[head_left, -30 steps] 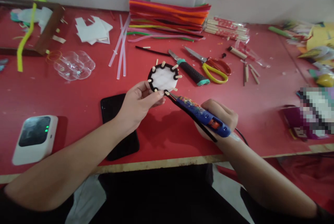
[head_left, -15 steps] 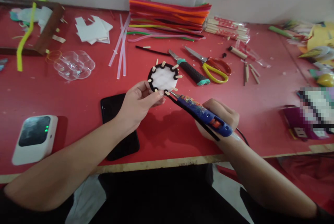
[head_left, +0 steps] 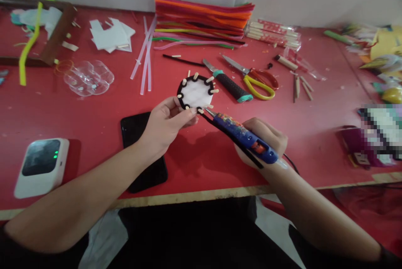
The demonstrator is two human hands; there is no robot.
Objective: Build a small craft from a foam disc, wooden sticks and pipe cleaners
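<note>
Between thumb and fingers, my left hand pinches the lower edge of a white disc. Several short wooden pegs stand round its rim, with a black pipe cleaner wound among them. The pipe cleaner's loose end trails down to the right, alongside the tool in my right hand. My right hand is wrapped round a blue hot glue gun with a clear glue stick at its back. Its metal nozzle is at the disc's lower right edge, close to a peg; I cannot tell whether they touch.
Cutting pliers and scissors lie beyond the disc. Coloured pipe cleaners are bundled at the back. A black phone lies under my left wrist, and a white device sits left. The glue gun's cable runs behind my right wrist.
Hardly anything differs. The disc and glue gun have shifted very slightly up and left in view, and both hands keep their grips.
</note>
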